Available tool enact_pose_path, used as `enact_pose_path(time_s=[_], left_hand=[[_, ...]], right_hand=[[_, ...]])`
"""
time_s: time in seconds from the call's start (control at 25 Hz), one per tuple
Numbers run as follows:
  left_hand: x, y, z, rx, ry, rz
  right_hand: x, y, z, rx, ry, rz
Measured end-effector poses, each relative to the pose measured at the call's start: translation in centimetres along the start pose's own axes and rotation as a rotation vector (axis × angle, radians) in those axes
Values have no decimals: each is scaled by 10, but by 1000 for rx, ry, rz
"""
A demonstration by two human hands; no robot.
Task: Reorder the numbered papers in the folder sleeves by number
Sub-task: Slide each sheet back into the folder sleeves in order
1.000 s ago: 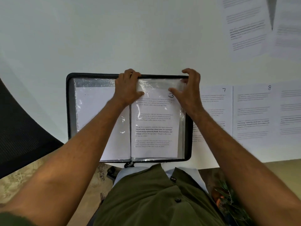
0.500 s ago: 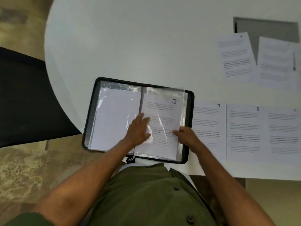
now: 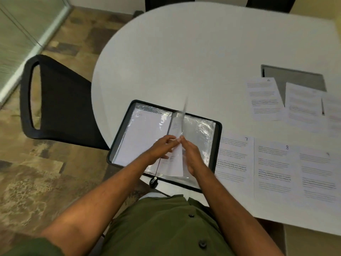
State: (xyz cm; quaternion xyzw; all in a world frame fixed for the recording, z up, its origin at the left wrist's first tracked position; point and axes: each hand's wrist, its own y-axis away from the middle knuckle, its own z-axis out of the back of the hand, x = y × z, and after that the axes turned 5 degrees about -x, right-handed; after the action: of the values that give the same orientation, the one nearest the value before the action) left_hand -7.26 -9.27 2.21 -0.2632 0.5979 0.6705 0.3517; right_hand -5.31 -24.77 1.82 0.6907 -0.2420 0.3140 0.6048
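Sleeve (image 3: 177,143) with a filled page stands on edge mid-turn over open folder (image 3: 217,145) at table edge, left hand (image 3: 162,146) and right hand (image 3: 191,156) pinching it between fingertips; next lay it flat left, then fetch next number from loose sheets (image 3: 238,159) just right

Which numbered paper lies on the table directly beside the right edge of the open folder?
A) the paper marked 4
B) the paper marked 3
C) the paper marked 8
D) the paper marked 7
D: the paper marked 7 lies right next to the right edge of the folder, while the paper marked 8 comes after it, farther right.
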Motion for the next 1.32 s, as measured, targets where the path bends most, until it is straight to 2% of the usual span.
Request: enact_pose_path(time_s=[0.16, 0.36, 0.6, 0.8, 1.08, 1.2, 1.32], left_hand=[[-2, 17, 28, -110, 56, -15], [11, 14, 75, -432, 65, 80], [34, -6, 125, -599, -64, 146], [65, -29, 153, -612, -104, 216], [99, -56, 162, -625, -220, 287], [107, -65, 160, -637, -277, 290], [108, -70, 157, -659, -340, 284]], right_hand=[[-6, 5, -27, 189, 9, -67], [-9, 19, -45, 374, 93, -95], [-25, 12, -23, 177, 173, -30], [-43, -10, 11, -2, 420, 84], [-68, -26, 52, -37, 887, 95], [-74, -27, 59, -28, 993, 106], [-80, -29, 62, -40, 990, 142]])
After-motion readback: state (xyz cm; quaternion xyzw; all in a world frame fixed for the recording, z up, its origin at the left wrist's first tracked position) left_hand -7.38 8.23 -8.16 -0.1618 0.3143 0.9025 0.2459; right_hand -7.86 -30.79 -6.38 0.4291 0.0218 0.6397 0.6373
